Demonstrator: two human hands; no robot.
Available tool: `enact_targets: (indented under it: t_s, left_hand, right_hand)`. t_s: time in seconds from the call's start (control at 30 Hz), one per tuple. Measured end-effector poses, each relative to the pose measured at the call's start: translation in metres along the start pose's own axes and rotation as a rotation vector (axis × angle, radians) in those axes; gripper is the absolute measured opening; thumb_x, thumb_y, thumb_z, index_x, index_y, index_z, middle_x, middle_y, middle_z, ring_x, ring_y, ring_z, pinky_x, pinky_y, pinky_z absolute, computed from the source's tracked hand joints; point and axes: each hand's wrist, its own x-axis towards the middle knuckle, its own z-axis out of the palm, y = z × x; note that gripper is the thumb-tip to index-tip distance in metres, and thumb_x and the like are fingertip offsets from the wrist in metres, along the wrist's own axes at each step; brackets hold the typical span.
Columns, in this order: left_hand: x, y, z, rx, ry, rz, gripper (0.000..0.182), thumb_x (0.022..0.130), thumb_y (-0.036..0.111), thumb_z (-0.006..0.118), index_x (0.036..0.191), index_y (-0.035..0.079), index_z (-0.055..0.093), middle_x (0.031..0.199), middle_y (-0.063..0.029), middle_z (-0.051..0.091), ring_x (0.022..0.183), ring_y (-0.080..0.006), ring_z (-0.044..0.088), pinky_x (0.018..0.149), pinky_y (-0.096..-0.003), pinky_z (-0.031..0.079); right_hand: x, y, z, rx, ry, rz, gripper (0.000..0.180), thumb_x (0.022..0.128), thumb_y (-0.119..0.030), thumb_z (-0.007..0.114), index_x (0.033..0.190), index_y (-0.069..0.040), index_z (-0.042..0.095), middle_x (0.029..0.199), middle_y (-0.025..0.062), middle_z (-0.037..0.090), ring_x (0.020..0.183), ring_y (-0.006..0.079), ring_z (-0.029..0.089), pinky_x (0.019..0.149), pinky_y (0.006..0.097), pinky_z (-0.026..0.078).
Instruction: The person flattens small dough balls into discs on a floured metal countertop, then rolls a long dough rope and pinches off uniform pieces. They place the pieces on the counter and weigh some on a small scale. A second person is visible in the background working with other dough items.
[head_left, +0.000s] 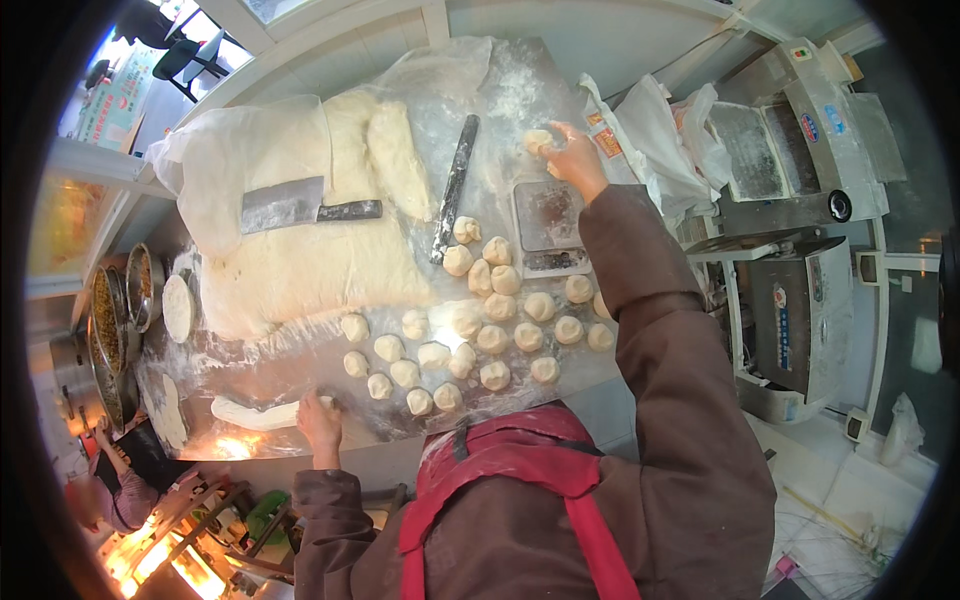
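My left hand (319, 421) grips the right end of a long dough rope (251, 414) near the front edge of the metal worktable (375, 431). At the table's far right, my right hand (576, 159) holds a small dough piece (537, 141) beyond a flat kitchen scale (550, 217). Several dough balls (492, 339) are spread over the middle and right of the table. A large dough mass (307, 277) lies behind them, partly under a clear plastic sheet (255, 150). On it rests a cleaver (285, 206) with a dark handle.
A floured dark rolling pin (454, 187) lies beside the dough. Flattened dough rounds (178, 307) and metal bowls of filling (144, 285) are at the left. Bags (645, 127) and a steel machine (810, 135) stand at the right. Another person's arm (116, 457) shows at lower left.
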Motion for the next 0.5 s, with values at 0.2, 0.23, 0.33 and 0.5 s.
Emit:
enact_targets:
  t_s: [0.2,0.23,0.33,0.5]
  left_hand:
    - [-0.002,-0.001,-0.002,0.012,0.01,0.013,0.054,0.081,0.022,0.074,0.13,0.009,0.055,0.128,-0.013,0.057,0.124,-0.0358,0.051,0.105,-0.0479,0.039]
    - [-0.002,-0.002,-0.002,0.006,0.043,0.039,0.053,0.08,0.02,0.074,0.128,0.009,0.055,0.128,-0.0135,0.057,0.124,-0.0362,0.051,0.105,-0.048,0.039]
    - [0.002,-0.008,-0.002,0.058,0.002,0.032,0.05,0.077,0.016,0.075,0.122,0.007,0.056,0.124,-0.0159,0.057,0.121,-0.0383,0.051,0.104,-0.0489,0.038]
    - [0.012,-0.03,-0.003,0.001,-0.023,0.212,0.046,0.074,0.011,0.076,0.115,0.005,0.058,0.117,-0.0189,0.059,0.117,-0.0408,0.051,0.101,-0.0505,0.04]
  right_hand:
    - [-0.041,0.01,-0.019,0.18,-0.108,0.372,0.032,0.084,-0.023,0.07,0.108,-0.003,0.069,0.109,0.0188,0.071,0.103,0.0367,0.067,0.088,0.042,0.052]
    - [-0.057,0.008,-0.025,0.11,-0.175,0.238,0.031,0.085,-0.023,0.069,0.109,-0.004,0.068,0.109,0.0184,0.07,0.102,0.0369,0.066,0.088,0.0428,0.051]
    - [-0.095,-0.002,-0.026,-0.167,-0.199,-0.031,0.032,0.086,-0.022,0.067,0.113,-0.005,0.066,0.107,0.0176,0.069,0.099,0.038,0.064,0.088,0.045,0.05]
    - [-0.115,-0.028,-0.019,-0.444,-0.084,-0.273,0.031,0.086,-0.016,0.068,0.115,-0.005,0.061,0.102,0.0176,0.067,0.095,0.0391,0.062,0.086,0.0486,0.05]
